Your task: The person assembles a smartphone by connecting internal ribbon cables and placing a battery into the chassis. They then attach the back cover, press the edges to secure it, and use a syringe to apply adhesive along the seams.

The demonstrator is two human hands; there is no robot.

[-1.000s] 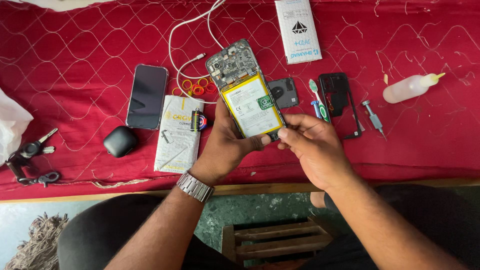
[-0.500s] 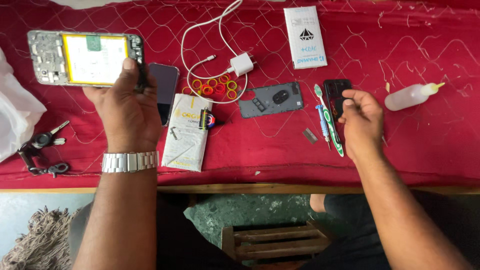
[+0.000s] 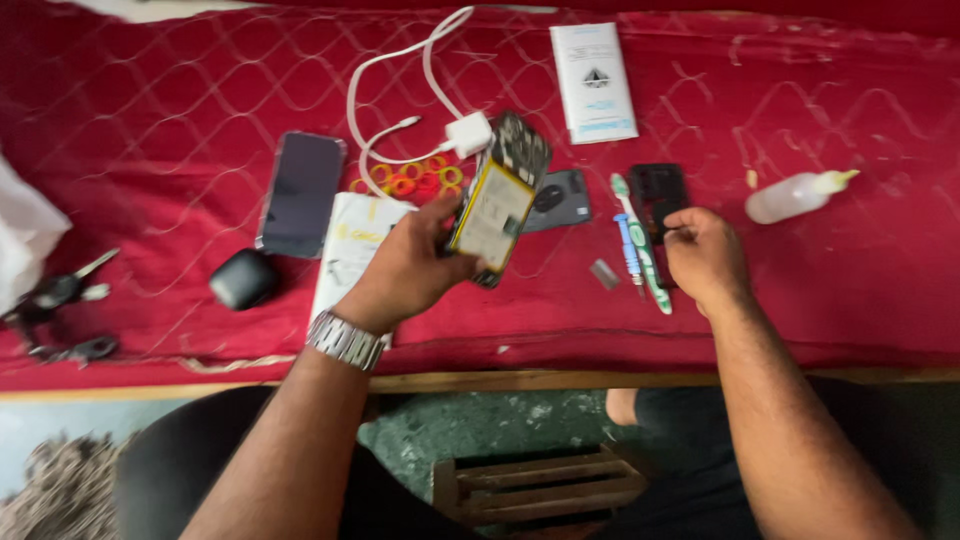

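Red quilted cloth covers the tabletop [image 3: 150, 90], and above it the left hand [image 3: 410, 270] holds an opened phone [image 3: 497, 200] tilted on edge, its back off so the yellow battery and dark circuit board show; the fingers are wrapped closed around its lower end, just over a white packet [image 3: 345, 250]. Judged from this, the phone is stripped of its rear cover, and the dark back panel [image 3: 560, 198] lies apart on the cloth, so reassembly seems not yet done. The right hand [image 3: 705, 255] rests by a black frame piece [image 3: 658, 190] and a green-and-white brush [image 3: 640, 245], fingers curled; I cannot tell whether they pinch anything. Half a second ago the left hand held the phone flat, far out at the left edge of the cloth; it has now swung to the middle, while the right hand has barely shifted.
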